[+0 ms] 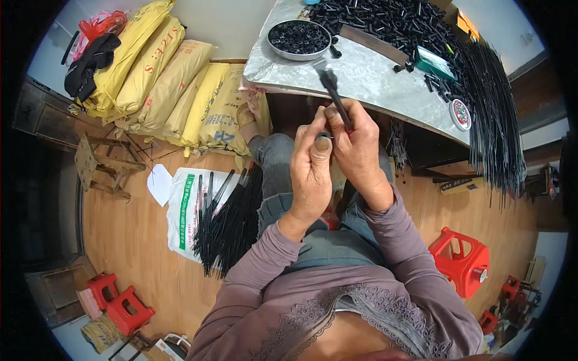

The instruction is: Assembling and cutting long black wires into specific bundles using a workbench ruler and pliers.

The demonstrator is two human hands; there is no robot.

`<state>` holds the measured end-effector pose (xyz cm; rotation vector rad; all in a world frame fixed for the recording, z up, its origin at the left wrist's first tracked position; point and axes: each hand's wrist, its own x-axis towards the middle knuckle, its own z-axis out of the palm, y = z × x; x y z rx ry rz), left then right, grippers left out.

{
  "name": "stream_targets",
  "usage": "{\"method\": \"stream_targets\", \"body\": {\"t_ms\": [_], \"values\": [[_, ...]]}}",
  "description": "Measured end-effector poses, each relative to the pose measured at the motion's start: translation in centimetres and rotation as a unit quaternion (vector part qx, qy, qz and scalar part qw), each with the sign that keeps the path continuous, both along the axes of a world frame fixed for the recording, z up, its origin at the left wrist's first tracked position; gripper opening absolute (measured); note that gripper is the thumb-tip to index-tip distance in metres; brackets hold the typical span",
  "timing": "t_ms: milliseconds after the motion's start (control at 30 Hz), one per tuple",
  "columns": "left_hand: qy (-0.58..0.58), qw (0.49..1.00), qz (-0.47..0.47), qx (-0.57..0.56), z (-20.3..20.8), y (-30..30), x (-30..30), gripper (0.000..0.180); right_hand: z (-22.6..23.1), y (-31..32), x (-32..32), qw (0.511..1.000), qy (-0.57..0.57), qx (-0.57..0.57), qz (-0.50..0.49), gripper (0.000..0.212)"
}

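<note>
Both my hands are raised close together over my lap, in front of the table edge. My right hand (359, 138) is closed round a thin black rod (340, 110). A wider black plastic piece, slightly blurred, sits at the rod's upper end and points toward the table. Touching it from the left is my left hand (313, 168), its fingers curled and thumb raised. Something small and dark shows beside that thumb, mostly hidden by the fingers. On the floor at my left, a bundle of black rods (229, 222) lies on a white printed sack (183, 210).
The marble-patterned table (367, 75) carries a metal bowl (299, 57) of small black parts, a heap of black plastic pieces (385, 21), a small round tub (460, 114) and long black rods (497, 120) overhanging its right. Yellow sacks (162, 78) lean at left; a red stool (463, 259) stands right.
</note>
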<state>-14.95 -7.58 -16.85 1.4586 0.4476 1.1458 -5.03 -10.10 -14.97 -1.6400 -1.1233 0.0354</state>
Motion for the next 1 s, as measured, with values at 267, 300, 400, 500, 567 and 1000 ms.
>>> {"method": "stream_targets", "body": {"t_ms": [267, 300, 400, 500, 567, 1000], "values": [[-0.041, 0.987, -0.091, -0.128, -0.4, 1.5, -0.3, 0.053, 2.3, -1.0, 0.3, 0.917, 0.368, -0.03, 0.148, 0.021], [-0.045, 0.987, -0.094, -0.124, -0.5, 1.7, -0.3, 0.054, 2.0, -1.1, 0.4, 0.917, 0.37, -0.031, 0.148, 0.021], [-0.039, 0.987, -0.098, -0.121, -0.8, 1.5, -0.2, 0.056, 1.8, -1.2, -0.1, 0.906, 0.395, -0.008, 0.152, 0.016], [-0.025, 0.989, -0.087, -0.113, -0.8, 1.2, 0.0, 0.057, 1.1, -1.0, -0.3, 0.926, 0.358, -0.012, 0.119, 0.024], [-0.021, 0.991, -0.079, -0.104, -0.7, 0.9, 0.1, 0.058, 0.8, -1.0, -0.1, 0.931, 0.346, -0.007, 0.113, 0.024], [-0.049, 0.977, -0.084, -0.192, 0.6, 0.7, 0.8, 0.056, -0.3, -7.3, 14.4, 0.974, -0.116, -0.101, -0.168, 0.014]]}}
